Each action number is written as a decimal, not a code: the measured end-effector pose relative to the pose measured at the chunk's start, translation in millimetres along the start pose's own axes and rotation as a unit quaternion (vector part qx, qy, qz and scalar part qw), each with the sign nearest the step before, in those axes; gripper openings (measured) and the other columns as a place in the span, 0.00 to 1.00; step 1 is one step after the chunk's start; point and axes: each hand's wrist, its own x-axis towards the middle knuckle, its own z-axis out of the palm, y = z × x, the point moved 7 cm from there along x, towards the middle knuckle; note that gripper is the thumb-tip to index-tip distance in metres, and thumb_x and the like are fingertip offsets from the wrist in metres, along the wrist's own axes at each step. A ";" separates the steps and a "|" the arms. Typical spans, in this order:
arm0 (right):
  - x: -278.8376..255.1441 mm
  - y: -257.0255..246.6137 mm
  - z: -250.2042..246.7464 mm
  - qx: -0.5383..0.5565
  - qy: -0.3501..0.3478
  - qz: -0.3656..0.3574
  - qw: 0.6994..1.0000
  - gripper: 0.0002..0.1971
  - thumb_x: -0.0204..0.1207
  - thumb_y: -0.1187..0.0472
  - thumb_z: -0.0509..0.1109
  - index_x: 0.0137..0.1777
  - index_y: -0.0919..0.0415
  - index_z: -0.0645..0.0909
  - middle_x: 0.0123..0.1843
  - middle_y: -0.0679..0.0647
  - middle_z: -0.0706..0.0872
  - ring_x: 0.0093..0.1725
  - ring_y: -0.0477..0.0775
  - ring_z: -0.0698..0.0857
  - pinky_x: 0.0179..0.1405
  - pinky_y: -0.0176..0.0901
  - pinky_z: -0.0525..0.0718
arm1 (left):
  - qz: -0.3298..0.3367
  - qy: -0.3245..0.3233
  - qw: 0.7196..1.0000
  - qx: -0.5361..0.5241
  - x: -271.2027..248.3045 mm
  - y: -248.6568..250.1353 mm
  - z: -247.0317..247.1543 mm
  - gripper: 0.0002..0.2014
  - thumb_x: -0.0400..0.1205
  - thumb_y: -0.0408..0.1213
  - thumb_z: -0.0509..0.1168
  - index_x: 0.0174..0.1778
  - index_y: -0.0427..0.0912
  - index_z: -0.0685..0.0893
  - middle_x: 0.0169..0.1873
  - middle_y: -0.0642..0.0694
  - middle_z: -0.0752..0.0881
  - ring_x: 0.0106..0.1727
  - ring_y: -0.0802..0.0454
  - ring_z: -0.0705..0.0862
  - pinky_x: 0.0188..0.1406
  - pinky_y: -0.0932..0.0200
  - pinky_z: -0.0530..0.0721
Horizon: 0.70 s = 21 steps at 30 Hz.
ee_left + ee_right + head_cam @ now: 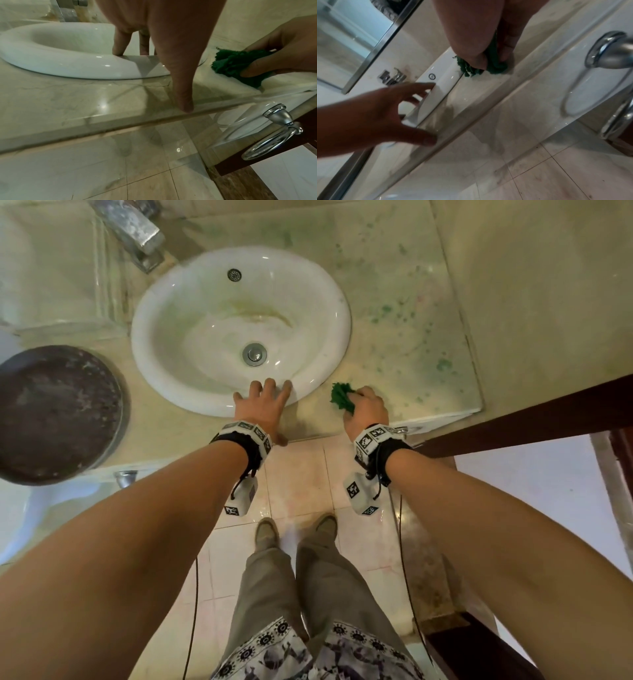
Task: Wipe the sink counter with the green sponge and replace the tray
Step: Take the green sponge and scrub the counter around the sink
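Observation:
My right hand (pixel 363 405) grips the crumpled green sponge (pixel 340 397) and presses it on the marble counter (pixel 394 344) just right of the white sink (pixel 191 392). The sponge (pixel 240 65) shows between thumb and fingers in the left wrist view, and the sponge (pixel 467 67) lies against the counter in the right wrist view. My left hand (pixel 263 402) rests spread on the sink's front rim, fingers straight, thumb at the counter's front edge. A round dark tray (pixel 58 412) sits on the counter at the far left.
Green stains speckle the counter (pixel 442 364) to the right of the sink. A metal faucet (pixel 133 231) stands at the back left. A chrome towel ring (pixel 274 132) hangs below the counter edge on the right, by a dark wooden door frame (pixel 548 412).

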 end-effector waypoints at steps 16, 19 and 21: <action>-2.3 18.6 -4.9 -0.013 -0.009 -0.009 1.000 0.21 0.74 0.67 0.68 0.66 0.52 0.83 0.63 0.51 0.80 0.58 0.59 0.80 0.53 0.45 0.82 | 0.020 -0.005 1.000 -0.020 0.0 -2.8 -8.3 0.59 0.57 0.59 0.82 0.79 0.52 0.55 0.69 0.44 0.66 0.68 0.39 0.67 0.55 0.38 0.81; 10.5 27.0 -14.3 -0.005 0.035 0.088 0.996 0.20 0.74 0.66 0.68 0.67 0.54 0.82 0.65 0.54 0.79 0.58 0.60 0.81 0.56 0.47 0.82 | 0.024 -0.009 0.999 -0.023 0.8 -3.2 -7.5 0.59 0.57 0.59 0.82 0.79 0.51 0.55 0.70 0.44 0.65 0.69 0.38 0.67 0.55 0.36 0.81; 21.2 24.5 -16.0 -0.012 0.049 0.125 0.991 0.21 0.75 0.67 0.66 0.68 0.54 0.81 0.67 0.55 0.78 0.60 0.60 0.80 0.59 0.45 0.80 | 0.028 -0.011 0.999 -0.024 1.7 -4.0 -6.7 0.59 0.57 0.59 0.83 0.79 0.51 0.55 0.71 0.44 0.65 0.69 0.38 0.67 0.54 0.35 0.81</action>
